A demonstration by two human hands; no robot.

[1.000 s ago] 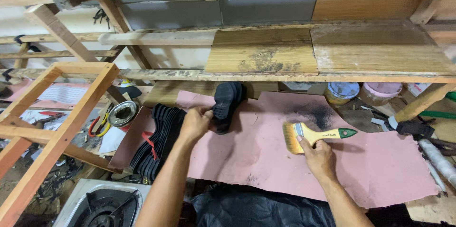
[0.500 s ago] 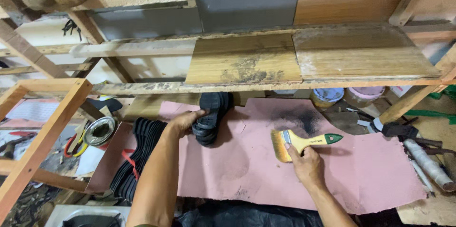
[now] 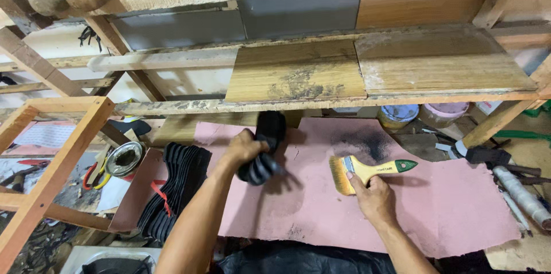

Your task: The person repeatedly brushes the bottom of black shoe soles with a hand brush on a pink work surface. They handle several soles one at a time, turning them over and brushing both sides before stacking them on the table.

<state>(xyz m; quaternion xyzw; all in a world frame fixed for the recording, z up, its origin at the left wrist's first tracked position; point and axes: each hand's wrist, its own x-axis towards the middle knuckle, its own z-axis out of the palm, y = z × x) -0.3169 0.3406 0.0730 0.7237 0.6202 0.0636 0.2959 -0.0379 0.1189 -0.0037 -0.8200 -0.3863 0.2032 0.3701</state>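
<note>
Fingers [image 3: 244, 142] of the left hand [image 3: 244, 149] grasp a black shoe sole [image 3: 265, 148] above the pink-covered surface [image 3: 447, 205]; right hand [image 3: 373, 196] fingers clench a paintbrush [image 3: 367, 169], bristles left of them.

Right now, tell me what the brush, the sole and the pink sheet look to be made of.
Brush: pale wooden-looking handle with a green tip, light tan bristles, whether natural or synthetic I cannot tell. Sole, gripped by the left hand: matte black, bending in the grip, so probably rubber or foam. Pink sheet: dull, creased, ragged-edged, likely paper or thin board, with a black smudge.
</note>
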